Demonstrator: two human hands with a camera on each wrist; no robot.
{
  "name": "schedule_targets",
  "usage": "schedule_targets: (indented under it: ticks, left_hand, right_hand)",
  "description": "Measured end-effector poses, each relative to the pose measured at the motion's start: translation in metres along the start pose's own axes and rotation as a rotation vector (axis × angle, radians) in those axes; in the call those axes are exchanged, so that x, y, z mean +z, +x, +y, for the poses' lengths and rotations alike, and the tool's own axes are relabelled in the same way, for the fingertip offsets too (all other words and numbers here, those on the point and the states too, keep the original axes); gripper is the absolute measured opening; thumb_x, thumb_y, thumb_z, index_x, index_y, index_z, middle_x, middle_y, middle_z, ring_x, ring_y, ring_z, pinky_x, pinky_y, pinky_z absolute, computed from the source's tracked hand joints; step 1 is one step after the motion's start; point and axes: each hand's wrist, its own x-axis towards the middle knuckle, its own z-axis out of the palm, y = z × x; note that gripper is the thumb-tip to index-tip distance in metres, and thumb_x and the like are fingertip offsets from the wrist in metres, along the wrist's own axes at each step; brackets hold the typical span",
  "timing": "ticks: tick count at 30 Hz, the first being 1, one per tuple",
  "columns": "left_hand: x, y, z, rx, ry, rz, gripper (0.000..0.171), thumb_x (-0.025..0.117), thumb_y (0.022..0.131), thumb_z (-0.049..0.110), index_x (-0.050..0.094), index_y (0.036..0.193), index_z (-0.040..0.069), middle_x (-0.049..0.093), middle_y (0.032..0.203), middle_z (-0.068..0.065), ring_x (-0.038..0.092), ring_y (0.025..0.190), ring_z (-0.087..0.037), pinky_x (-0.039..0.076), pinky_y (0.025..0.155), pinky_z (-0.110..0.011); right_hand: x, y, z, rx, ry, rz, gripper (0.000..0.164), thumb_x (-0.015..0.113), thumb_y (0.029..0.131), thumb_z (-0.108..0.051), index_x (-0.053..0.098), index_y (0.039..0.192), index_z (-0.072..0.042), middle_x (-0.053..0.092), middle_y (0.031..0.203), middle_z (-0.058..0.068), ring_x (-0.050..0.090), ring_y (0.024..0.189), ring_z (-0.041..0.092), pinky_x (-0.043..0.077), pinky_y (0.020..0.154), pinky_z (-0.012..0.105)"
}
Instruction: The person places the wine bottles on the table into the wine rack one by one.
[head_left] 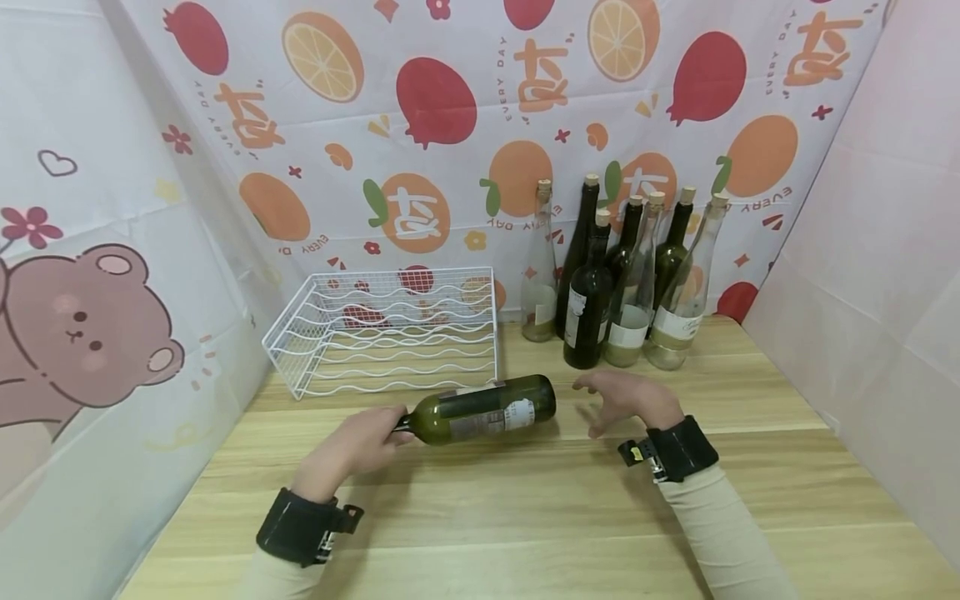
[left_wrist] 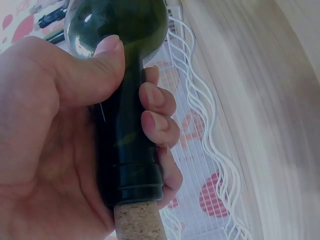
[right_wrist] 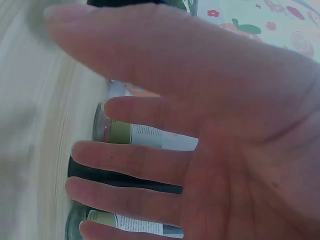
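Observation:
A green glass wine bottle (head_left: 487,410) with labels is held on its side over the table, in front of the rack. My left hand (head_left: 358,446) grips it by the neck, the base pointing right. In the left wrist view the thumb and fingers wrap the dark neck (left_wrist: 125,145), and a cork (left_wrist: 140,222) shows at its mouth. My right hand (head_left: 630,398) is apart from the bottle, a little right of its base. Its fingers are extended and the palm holds nothing in the right wrist view, with upright bottles behind the fingers.
A white wire rack (head_left: 401,333) with wavy bars stands at the back left of the wooden table (head_left: 525,517). Several corked bottles, among them a dark labelled bottle (head_left: 587,308) and a clear bottle (head_left: 684,300), stand upright at the back right. A fruit-print curtain (head_left: 465,192) hangs behind.

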Motion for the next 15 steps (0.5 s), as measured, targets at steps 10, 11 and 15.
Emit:
schedule_targets:
  ticks: [10,11,15]
  left_hand:
    - [-0.006,-0.008,-0.012,-0.031,0.012,0.008,0.018,0.067,0.098,0.022,0.055,0.089,0.012,0.054,0.076,0.001,0.050,0.070,-0.016,0.046,0.065,-0.037]
    - [-0.006,-0.009,-0.013,-0.036,0.011,0.007,0.018,0.066,0.099,0.022,0.055,0.089,0.012,0.054,0.076,0.001,0.050,0.071,-0.015,0.046,0.065,-0.037]
    - [-0.007,-0.014,-0.017,-0.050,-0.003,0.009,0.017,0.066,0.099,0.023,0.057,0.091,0.011,0.054,0.077,0.001,0.049,0.071,-0.015,0.044,0.065,-0.036]
  right_hand:
    - [-0.002,0.000,-0.003,0.017,0.012,-0.007,0.083,0.089,0.079,-0.026,0.050,0.149,-0.004,0.057,0.145,0.025,0.055,0.135,0.043,0.048,0.108,0.054]
    - [-0.003,0.000,-0.003,0.019,0.012,-0.008,0.083,0.089,0.080,-0.026,0.050,0.149,-0.004,0.057,0.145,0.025,0.055,0.135,0.043,0.048,0.108,0.054]
    - [-0.003,-0.001,-0.004,0.018,0.005,-0.009,0.081,0.089,0.080,-0.025,0.050,0.148,-0.004,0.058,0.144,0.025,0.055,0.134,0.043,0.049,0.107,0.054]
